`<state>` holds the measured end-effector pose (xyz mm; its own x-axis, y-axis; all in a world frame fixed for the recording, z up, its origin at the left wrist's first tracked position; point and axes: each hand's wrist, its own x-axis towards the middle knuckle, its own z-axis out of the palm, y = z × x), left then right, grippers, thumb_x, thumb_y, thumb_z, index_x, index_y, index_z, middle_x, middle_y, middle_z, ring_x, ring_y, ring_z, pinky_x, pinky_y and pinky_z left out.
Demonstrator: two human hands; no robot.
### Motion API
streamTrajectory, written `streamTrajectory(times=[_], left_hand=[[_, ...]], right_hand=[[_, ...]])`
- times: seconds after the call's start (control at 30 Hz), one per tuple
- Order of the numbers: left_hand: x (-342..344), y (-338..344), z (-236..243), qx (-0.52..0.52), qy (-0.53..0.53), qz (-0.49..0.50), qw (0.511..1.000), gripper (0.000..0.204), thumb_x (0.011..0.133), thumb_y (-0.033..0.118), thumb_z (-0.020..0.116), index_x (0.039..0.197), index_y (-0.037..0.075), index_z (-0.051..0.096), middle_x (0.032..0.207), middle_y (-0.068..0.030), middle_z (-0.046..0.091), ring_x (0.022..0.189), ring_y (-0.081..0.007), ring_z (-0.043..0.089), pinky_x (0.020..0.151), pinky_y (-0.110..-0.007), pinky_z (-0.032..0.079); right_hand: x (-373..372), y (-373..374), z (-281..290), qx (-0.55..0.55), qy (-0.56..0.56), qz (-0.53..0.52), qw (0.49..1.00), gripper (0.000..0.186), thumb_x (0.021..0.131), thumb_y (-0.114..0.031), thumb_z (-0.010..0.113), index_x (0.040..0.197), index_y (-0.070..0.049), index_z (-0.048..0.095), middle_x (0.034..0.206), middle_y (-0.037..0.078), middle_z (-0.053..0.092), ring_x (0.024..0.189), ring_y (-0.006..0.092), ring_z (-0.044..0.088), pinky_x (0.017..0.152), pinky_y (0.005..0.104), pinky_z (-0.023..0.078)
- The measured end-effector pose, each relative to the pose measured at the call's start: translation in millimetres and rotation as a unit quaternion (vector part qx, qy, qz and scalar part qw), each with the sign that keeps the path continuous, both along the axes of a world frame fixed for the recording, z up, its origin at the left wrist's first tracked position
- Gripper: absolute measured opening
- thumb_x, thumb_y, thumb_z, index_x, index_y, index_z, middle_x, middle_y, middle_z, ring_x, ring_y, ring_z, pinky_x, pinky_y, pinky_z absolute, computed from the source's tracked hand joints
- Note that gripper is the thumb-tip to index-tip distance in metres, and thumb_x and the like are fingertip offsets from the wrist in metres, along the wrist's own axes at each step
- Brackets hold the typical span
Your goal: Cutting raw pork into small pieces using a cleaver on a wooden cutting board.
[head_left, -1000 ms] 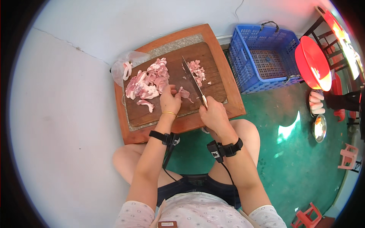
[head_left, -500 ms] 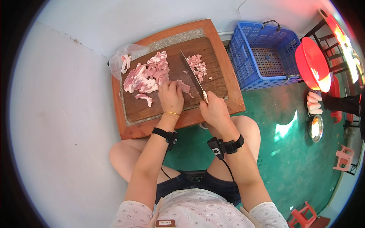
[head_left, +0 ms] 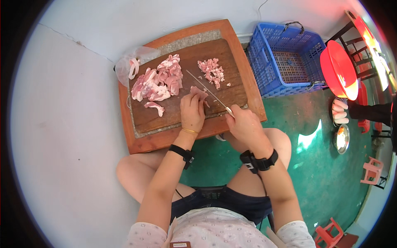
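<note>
My right hand [head_left: 247, 126] is closed round the handle of a kitchen knife [head_left: 211, 91], its blade pointing to the far left with the edge close to a slice of raw meat [head_left: 200, 91]. The fingers of my left hand [head_left: 192, 112] are pressed together on that slice, holding it against the wooden cutting board [head_left: 153, 122]. Beyond the blade lies a heap of small diced meat [head_left: 212, 71]. Larger raw meat pieces [head_left: 159, 79] are piled on the left of the board, with a single strip [head_left: 155, 108] nearer to me.
The board rests on a low wood-framed table [head_left: 142, 144]. A clear plastic bag [head_left: 124, 68] sits at its far left corner, by the wall. To the right stand a blue plastic crate [head_left: 269, 76], a red basin [head_left: 336, 68], a metal bowl [head_left: 342, 139] and pink stools [head_left: 372, 170].
My left hand has shifted right with the meat slice, away from the big pile. The knife has come away from the diced heap toward the slice, and my right hand has moved slightly right and nearer.
</note>
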<state>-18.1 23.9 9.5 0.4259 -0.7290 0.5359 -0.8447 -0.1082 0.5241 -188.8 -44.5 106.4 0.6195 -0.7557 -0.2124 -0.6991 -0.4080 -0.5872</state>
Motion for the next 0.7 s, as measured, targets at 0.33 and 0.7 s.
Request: streamTrajectory(times=[0.33, 0.7], left_hand=[[6, -8, -2, 0.011, -0.007, -0.009, 1.0, 0.033, 0.068, -0.003, 0.063, 0.101, 0.003, 0.062, 0.105, -0.0153, 0.057, 0.102, -0.0379, 0.052, 0.09, -0.045, 0.044], [7, -6, -3, 0.005, 0.016, -0.011, 1.0, 0.034, 0.067, -0.002, 0.063, 0.1, 0.003, 0.063, 0.106, -0.0148, 0.059, 0.104, -0.0378, 0.053, 0.091, -0.044, 0.044]], right_hand=[[-11, 19, -3, -0.192, 0.069, 0.124, 0.971, 0.014, 0.086, -0.016, 0.056, 0.08, -0.006, 0.049, 0.064, 0.01, 0.06, 0.057, 0.0267, 0.064, 0.05, 0.0359, 0.052], [-8, 19, 1, -0.137, 0.09, 0.133, 0.977, 0.011, 0.086, -0.011, 0.054, 0.083, -0.004, 0.048, 0.067, 0.013, 0.061, 0.061, 0.0298, 0.065, 0.053, 0.0393, 0.053]])
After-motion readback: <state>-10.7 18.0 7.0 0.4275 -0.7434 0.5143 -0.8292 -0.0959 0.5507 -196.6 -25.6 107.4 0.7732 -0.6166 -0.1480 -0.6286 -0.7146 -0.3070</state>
